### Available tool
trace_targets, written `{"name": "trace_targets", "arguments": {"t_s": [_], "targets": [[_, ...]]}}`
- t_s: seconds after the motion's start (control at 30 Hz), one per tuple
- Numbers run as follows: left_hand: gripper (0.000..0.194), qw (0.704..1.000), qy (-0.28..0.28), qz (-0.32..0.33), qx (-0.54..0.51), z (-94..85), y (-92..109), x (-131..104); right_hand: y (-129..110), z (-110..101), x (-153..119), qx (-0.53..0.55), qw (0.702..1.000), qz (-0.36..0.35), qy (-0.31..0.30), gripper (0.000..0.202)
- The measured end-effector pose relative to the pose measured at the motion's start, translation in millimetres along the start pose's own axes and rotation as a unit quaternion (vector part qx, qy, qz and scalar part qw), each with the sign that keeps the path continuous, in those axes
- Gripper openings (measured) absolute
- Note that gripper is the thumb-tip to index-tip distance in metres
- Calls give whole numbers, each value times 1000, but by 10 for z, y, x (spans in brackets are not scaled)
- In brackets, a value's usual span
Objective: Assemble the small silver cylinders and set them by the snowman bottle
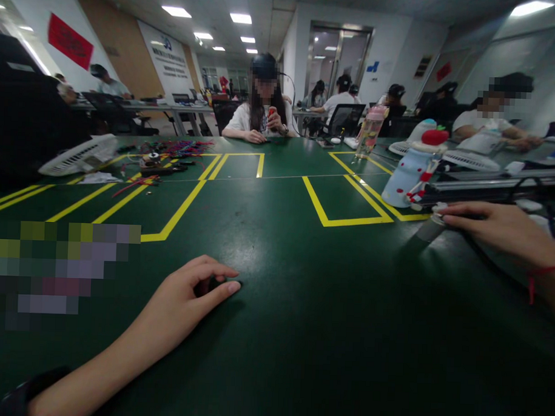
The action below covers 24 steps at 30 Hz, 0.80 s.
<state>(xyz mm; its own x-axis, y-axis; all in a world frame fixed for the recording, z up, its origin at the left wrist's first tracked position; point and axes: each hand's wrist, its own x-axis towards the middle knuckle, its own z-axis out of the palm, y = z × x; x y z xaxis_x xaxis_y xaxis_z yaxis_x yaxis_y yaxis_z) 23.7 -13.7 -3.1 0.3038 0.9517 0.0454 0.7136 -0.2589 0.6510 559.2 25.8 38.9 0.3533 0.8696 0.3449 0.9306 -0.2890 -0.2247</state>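
Note:
My left hand (190, 299) rests on the green table (272, 353), its thumb and forefinger apart at the tips. The other fingers curl beneath it in shadow, and nothing clearly shows in its grasp. At the right, my right hand (490, 224) has its fingertips closed on the pale top of a small grey cylinder (430, 228), whose exact kind I cannot make out. The cylinder stands slightly tilted at the table surface. Just behind it is a light blue bottle (403, 179) with a red lid ornament.
Yellow tape (325, 219) outlines areas on the table. Tangled wires (179, 149) and a white fan (81, 154) lie at the back left. A pink-lidded clear bottle (370, 133) and dark metal bars (496, 188) are at right. A person (262, 110) sits opposite.

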Motion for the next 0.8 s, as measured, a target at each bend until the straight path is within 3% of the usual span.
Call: {"name": "trace_targets", "arguments": {"t_s": [0.07,0.13,0.47,0.6,0.7,0.8], "targets": [[31,1000,-1,-5,0,-11,22,-9,-41,-41,-41,51,995,42,-69,46],[31,1000,-3,-8,0,-17,33,-17,-76,-52,-85,88,989,64,-98,53],[29,1000,-5,1,1,10,-41,-10,-161,36,-156,80,995,38,-53,40],[31,1000,-7,-2,1,8,-2,9,-684,92,-430,206,978,-33,0,38],[30,1000,-9,-1,1,8,7,14,-1313,162,-811,367,912,-161,-87,34],[30,1000,-1,7,6,8,-21,6,-1872,215,-1203,408,840,-310,-179,24]]}}
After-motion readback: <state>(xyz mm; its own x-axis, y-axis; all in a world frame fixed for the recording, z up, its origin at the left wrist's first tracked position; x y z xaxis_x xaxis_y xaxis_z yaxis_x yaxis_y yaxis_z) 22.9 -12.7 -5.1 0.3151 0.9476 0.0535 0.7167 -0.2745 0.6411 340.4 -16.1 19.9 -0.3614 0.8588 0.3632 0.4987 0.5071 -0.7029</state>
